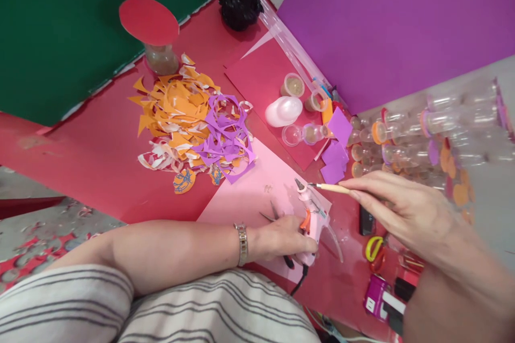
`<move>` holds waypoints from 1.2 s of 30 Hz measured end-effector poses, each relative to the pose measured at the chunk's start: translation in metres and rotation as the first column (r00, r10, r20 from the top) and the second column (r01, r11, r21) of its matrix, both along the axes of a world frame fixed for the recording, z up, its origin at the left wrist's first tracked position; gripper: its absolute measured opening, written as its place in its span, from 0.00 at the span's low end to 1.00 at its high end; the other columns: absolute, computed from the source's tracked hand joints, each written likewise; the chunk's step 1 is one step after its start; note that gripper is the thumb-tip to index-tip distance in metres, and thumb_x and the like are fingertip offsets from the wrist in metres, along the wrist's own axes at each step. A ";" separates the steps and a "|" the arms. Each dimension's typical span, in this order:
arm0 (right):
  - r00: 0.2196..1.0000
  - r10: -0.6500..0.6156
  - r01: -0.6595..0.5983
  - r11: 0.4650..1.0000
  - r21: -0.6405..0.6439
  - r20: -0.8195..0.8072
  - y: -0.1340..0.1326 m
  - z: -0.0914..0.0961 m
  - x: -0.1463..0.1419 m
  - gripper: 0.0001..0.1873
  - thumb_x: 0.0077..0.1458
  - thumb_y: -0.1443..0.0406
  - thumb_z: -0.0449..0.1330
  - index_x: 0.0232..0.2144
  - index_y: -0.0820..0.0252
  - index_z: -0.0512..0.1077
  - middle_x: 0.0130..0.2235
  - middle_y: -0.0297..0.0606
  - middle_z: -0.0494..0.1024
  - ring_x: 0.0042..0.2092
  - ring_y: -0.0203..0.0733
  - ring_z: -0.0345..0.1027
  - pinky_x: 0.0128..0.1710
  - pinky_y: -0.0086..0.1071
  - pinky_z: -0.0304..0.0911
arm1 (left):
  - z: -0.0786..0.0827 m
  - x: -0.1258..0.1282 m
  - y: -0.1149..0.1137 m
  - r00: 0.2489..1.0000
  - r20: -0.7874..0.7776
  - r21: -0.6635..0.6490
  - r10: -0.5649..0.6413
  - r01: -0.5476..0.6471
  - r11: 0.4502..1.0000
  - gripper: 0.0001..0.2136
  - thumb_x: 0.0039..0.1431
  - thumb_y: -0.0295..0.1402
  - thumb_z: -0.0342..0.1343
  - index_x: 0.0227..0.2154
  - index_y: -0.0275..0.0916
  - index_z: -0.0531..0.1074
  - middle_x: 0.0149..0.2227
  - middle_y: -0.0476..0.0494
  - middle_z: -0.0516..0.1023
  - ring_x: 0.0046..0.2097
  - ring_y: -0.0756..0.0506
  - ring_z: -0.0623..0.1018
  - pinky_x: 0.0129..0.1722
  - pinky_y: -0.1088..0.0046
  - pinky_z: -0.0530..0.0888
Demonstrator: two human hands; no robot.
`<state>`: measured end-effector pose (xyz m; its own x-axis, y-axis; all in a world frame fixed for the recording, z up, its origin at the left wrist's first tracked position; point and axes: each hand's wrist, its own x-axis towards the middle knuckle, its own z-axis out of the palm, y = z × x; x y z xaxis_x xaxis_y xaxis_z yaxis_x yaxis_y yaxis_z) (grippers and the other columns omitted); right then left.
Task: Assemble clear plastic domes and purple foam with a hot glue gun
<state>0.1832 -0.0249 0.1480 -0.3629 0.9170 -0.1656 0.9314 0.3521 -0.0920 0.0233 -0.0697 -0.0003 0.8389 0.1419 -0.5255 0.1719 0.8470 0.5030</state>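
Observation:
My left hand is wrapped round the body of a pink hot glue gun with an orange trigger. Its metal nozzle points away from me, and a black cord runs out below. In my right hand, fingertips pinch a slim tool with a pale yellow handle and a thin metal end. That end is at the nozzle; whether it touches is too small to tell. Under my left hand lie dark pliers or snips, partly hidden. Beneath them is a pale pink sheet.
Orange and purple paper scraps are heaped at the left. Clear bottles stand at the right, near purple paper squares. Yellow-handled scissors and a purple box lie at the right front. Boards rise behind.

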 end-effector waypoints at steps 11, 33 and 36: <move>0.997 0.068 -0.068 0.998 -0.001 0.031 0.005 -0.003 -0.001 0.19 0.69 0.56 0.50 0.36 0.51 0.81 0.35 0.36 0.84 0.33 0.42 0.78 0.33 0.34 0.72 | 0.012 -0.007 0.009 0.997 -0.017 0.083 -0.081 0.082 0.993 0.07 0.46 0.27 0.59 0.28 0.38 0.65 0.21 0.55 0.69 0.24 0.51 0.71 0.23 0.79 0.69; 0.994 -0.110 0.111 0.993 -0.039 0.020 0.002 0.002 0.012 0.13 0.65 0.61 0.54 0.40 0.48 0.79 0.37 0.31 0.85 0.34 0.40 0.80 0.32 0.32 0.70 | 0.004 -0.007 0.002 0.996 0.038 0.141 -0.084 0.078 0.987 0.09 0.42 0.29 0.58 0.28 0.39 0.66 0.24 0.55 0.68 0.26 0.51 0.69 0.26 0.77 0.68; 0.986 -0.164 0.162 0.982 -0.099 -0.009 0.002 0.000 0.012 0.14 0.65 0.59 0.53 0.37 0.51 0.79 0.34 0.33 0.84 0.31 0.40 0.78 0.31 0.31 0.69 | 0.003 -0.008 0.002 0.996 0.045 0.199 -0.073 0.062 0.978 0.08 0.41 0.28 0.60 0.26 0.39 0.66 0.22 0.56 0.65 0.25 0.53 0.66 0.24 0.78 0.63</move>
<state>0.1954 -0.0229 0.1479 -0.2136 0.9438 -0.2523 0.9736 0.1843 -0.1348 0.0156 -0.0680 0.0030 0.8755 0.1806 -0.4481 0.1944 0.7174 0.6690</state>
